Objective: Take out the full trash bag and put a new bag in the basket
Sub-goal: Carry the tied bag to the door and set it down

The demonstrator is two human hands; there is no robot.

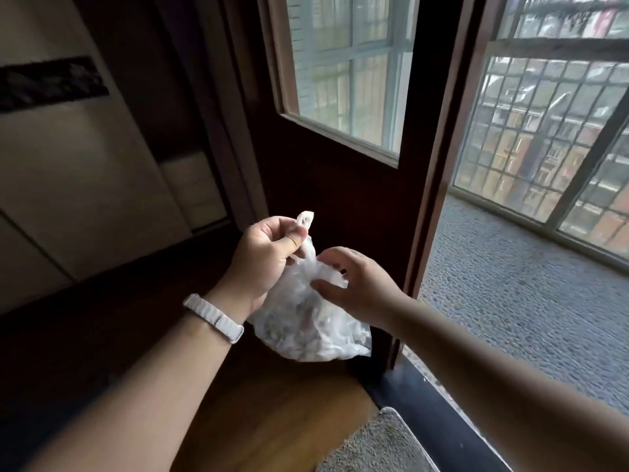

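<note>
Your left hand (263, 257) is closed around the twisted neck of the full trash bag (308, 323), one plastic tail poking up above your fist. Your right hand (354, 284) has a narrow grip, thumb and forefinger pinching the other gathered tail just beside the left. The bag hangs in the air in front of the dark wooden door (343, 199), above the wooden floor (272, 403) and near the threshold to the balcony — it rests on nothing, so your two hands carry all its weight.

This looks like the tying-off step. To do it well, keep the left fist firm so the neck stays twisted shut, and bring the right-hand tail across and under the left one rather than tugging outward; the film looks thin and could tear at the pinch. Take a fuller hold with the right hand before you pull tight, since the fingertips have only a small bit of plastic. Draw the knot down low, close to the contents, so nothing slips out.

The basket is not in view, nor is a new bag — both are still to come, so the task seems less than half done.
</note>
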